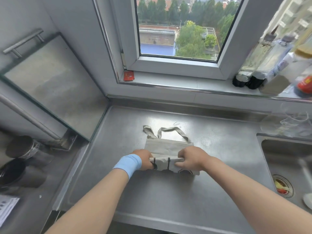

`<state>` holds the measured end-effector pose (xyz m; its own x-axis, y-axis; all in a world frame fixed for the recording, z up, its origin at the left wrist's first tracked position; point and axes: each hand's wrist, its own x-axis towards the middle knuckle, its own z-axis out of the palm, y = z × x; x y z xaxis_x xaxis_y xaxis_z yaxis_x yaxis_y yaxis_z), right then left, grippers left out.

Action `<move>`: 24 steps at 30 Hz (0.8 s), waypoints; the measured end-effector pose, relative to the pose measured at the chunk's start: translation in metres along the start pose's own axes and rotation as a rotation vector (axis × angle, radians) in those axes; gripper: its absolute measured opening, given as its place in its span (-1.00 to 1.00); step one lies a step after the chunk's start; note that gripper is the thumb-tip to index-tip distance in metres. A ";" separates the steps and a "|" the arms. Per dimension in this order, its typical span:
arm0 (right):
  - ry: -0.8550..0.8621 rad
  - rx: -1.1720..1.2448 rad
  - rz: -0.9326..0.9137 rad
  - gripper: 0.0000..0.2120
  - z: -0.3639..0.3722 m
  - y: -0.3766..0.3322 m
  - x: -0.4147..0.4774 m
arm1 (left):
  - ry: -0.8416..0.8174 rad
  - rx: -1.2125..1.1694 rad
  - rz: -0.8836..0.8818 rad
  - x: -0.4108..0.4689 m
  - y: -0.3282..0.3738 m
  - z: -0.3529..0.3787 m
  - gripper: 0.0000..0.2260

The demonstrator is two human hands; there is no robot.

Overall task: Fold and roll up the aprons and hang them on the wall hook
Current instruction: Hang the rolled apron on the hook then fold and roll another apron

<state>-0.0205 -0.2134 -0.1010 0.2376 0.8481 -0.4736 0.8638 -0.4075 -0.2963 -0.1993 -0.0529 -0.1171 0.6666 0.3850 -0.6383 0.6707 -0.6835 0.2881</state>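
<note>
Left hand (143, 160) and right hand (190, 160) gripped the near, rolled end of the apron (168, 147).
Fingers of both hands were curled round the grey roll, the left wrist in a blue wristband (128, 163). The apron lay folded into a narrow strip on the steel tabletop (168, 196) below the window, its straps (173, 130) trailing at the far end. To roll it well, both hands probably needed to turn together with even tension, keeping the roll tight and its ends square. The straps were best left free for hanging, and no hook was in view.
</note>
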 end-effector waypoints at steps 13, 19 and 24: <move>0.103 0.458 0.244 -0.92 -0.005 0.032 0.023 | 0.366 -0.390 -0.139 0.027 -0.016 -0.013 -0.58; 0.185 0.402 0.284 -0.73 0.005 0.048 0.052 | 0.762 0.099 0.025 0.047 0.011 0.001 -0.60; 0.306 -0.059 0.251 -0.78 0.007 0.038 0.058 | 0.457 0.229 0.323 0.062 0.032 0.019 -0.59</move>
<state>0.0229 -0.1817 -0.1457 0.5584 0.7897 -0.2541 0.7838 -0.6025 -0.1502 -0.1423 -0.0629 -0.1613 0.9313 0.3281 -0.1582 0.3573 -0.9070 0.2227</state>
